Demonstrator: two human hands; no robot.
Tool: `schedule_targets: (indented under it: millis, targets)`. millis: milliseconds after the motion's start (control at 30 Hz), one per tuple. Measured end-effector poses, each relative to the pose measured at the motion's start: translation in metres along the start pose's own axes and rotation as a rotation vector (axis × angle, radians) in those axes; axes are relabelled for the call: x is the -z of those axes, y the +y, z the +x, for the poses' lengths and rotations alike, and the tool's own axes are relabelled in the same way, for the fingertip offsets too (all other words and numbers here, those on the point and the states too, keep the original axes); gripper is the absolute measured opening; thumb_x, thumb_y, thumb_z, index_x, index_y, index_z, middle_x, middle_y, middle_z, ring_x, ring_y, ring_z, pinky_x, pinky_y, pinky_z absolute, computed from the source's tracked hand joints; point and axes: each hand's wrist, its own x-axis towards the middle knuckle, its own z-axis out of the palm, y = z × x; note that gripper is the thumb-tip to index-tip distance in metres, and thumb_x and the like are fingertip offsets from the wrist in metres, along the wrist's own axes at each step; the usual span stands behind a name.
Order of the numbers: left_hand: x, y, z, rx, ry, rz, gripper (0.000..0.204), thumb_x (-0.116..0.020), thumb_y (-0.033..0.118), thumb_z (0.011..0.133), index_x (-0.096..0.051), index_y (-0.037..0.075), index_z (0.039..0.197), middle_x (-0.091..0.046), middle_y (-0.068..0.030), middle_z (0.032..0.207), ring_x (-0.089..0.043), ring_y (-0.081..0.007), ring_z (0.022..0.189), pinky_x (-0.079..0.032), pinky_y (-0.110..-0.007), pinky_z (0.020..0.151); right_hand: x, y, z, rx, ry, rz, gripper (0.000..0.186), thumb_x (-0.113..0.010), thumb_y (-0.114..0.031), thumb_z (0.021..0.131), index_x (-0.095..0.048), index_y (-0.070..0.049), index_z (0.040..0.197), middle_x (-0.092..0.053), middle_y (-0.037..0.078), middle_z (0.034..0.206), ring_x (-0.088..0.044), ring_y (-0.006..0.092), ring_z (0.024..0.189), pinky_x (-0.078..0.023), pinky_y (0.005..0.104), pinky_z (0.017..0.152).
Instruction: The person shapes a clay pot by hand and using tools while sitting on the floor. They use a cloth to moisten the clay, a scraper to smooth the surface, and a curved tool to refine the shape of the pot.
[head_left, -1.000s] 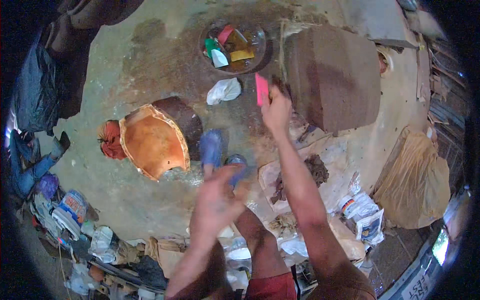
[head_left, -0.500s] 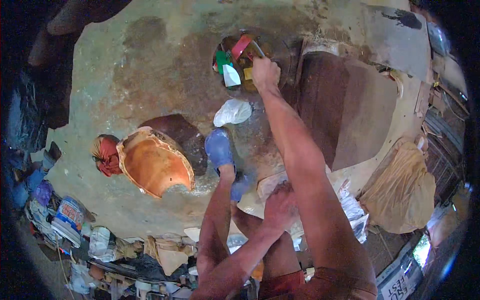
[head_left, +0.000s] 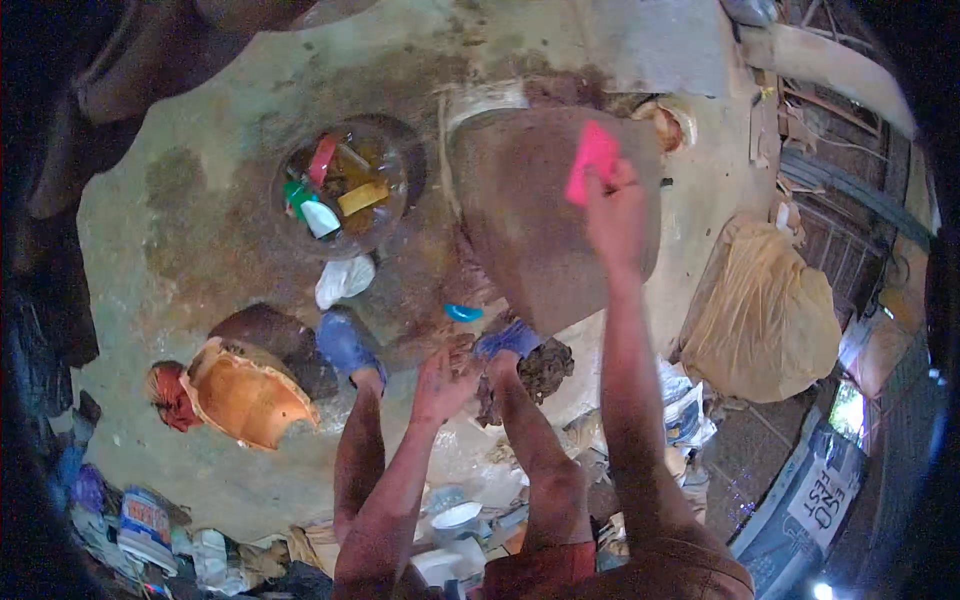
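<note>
Since the frame half a second ago, the right hand [head_left: 612, 205] has left the round basin [head_left: 387, 222] and now shows over the broad grey-brown slab [head_left: 520, 195] in the upper right-centre of the frame. The whole scene has slid leftward, the basin now sitting left of the upper centre, and the left hand [head_left: 443, 385] has gone from beside the right forearm to a spot close to the blue shoe [head_left: 507, 340] near the middle.

Looking at materials, the slab is matt and smooth, with rounded corners. A lump of dark clay [head_left: 545, 370], rough and crumbly, lies just beside that shoe, and a curved teal piece [head_left: 463, 313] rests on the stained, blotchy floor [head_left: 130, 285]. Murky liquid in the basin surrounds flat red, green, white and yellow pieces; a crumpled white bundle [head_left: 345, 280] lies just below it. At lower left, a hollow orange shell [head_left: 245, 395] with a ragged rim touches a red cloth bundle [head_left: 172, 397].

Pinched in the right fingers is a bright pink piece [head_left: 592, 165], thin, flat and angular, its edges softened by blur, in front of the slab's upper right part; contact between them cannot be told. The left fingers are loosely spread, with nothing visible in them.
</note>
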Motion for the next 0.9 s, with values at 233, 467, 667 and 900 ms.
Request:
schedule_targets:
  millis: [233,467,667,900]
  targets:
    - [-0.055,0.019,0.026,-0.098,0.011,0.059,0.042,-0.072,0.014,0.092,-0.061,0.002,0.131,-0.066,-0.0157,0.128,-0.065,-0.0231,0.116,-0.053,-0.039,0.1,0.093,0.19,0.172,0.487,0.162,-0.573,0.025,-0.063,-0.02,0.092,-0.066,-0.002,0.109,-0.067,0.025,0.095,-0.066,0.045,0.089,-0.053,0.0517,0.079]
    - [-0.096,-0.009,0.012,0.102,0.129,-0.365,0.064,-0.067,0.033,0.098,-0.042,0.007,0.151,-0.048,-0.0114,0.151,-0.054,-0.0238,0.132,-0.046,-0.043,0.108,-0.035,0.035,0.028,0.468,-0.095,-0.245,0.02,-0.062,-0.008,0.09,-0.064,-0.001,0.108,-0.064,0.023,0.101,-0.066,0.0445,0.089,-0.054,0.0517,0.077]
    - [-0.141,-0.022,0.006,0.216,0.252,-0.682,0.072,-0.061,0.04,0.1,-0.028,0.017,0.159,-0.049,-0.0067,0.15,-0.048,-0.03,0.136,-0.042,-0.05,0.111,-0.047,0.013,0.008,0.652,-0.262,-0.075,0.019,-0.06,-0.005,0.087,-0.071,-0.005,0.103,-0.057,0.014,0.09,-0.063,0.0359,0.088,-0.051,0.0489,0.078]
    - [-0.21,-0.009,0.033,0.145,0.304,-1.315,0.085,-0.055,0.064,0.095,-0.027,0.013,0.157,-0.051,-0.0186,0.14,-0.053,-0.0346,0.125,-0.043,-0.051,0.11,-0.031,0.056,0.064,1.109,-0.308,-0.109,0.032,-0.061,-0.002,0.077,-0.073,-0.007,0.106,-0.063,0.012,0.1,-0.061,0.0331,0.102,-0.05,0.045,0.092]
